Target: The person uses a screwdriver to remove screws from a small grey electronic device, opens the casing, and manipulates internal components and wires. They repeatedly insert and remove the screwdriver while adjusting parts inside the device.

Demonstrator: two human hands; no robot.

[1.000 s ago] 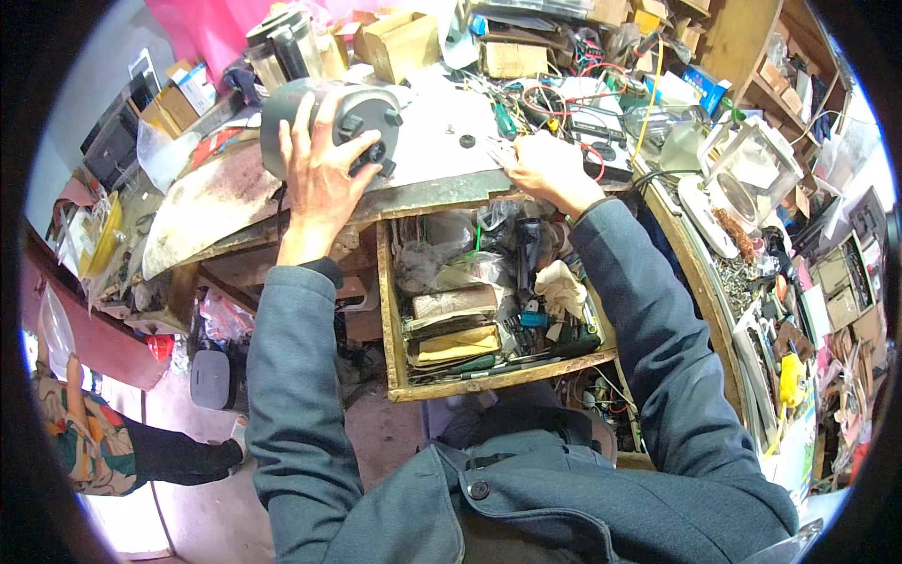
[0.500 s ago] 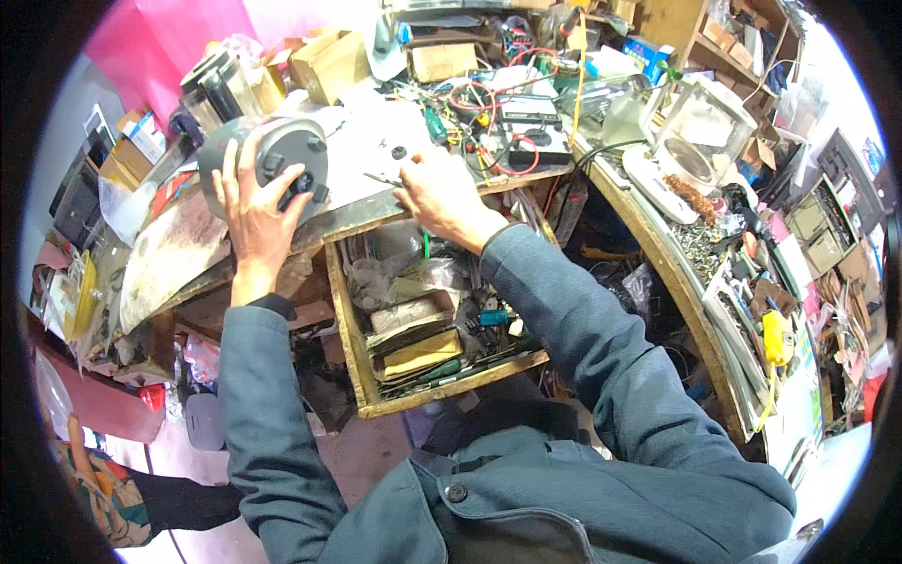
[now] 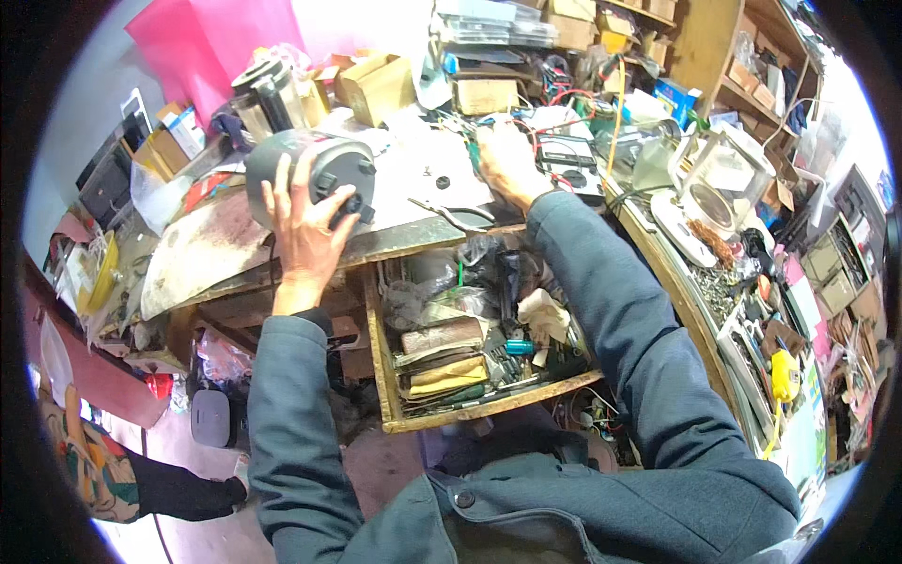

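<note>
The left hand (image 3: 305, 221) lies spread over the near face of a grey round appliance (image 3: 305, 169), fingers splayed and pressing it steady on the bench (image 3: 395, 240); nothing is pinched there, just a flat, open grip. The right hand (image 3: 503, 160) reaches well off to the right of it, fingers curled down among the wires and small parts at the back of the bench. Whether it pinches something I cannot tell, as the fingertips are buried in the clutter.

By the look of it the work is early: the appliance lies on its side, its casing closed and whole, with a dark fitting on the face beside the left thumb. A pair of pliers (image 3: 451, 214) lies untouched between the two hands, nearer the right. Opening the body seems yet to be done.

The appliance is squat, drum-shaped and dull grey. Below both hands an open drawer (image 3: 395, 414) hangs out from the bench, stuffed with rags, tools and odds.
</note>
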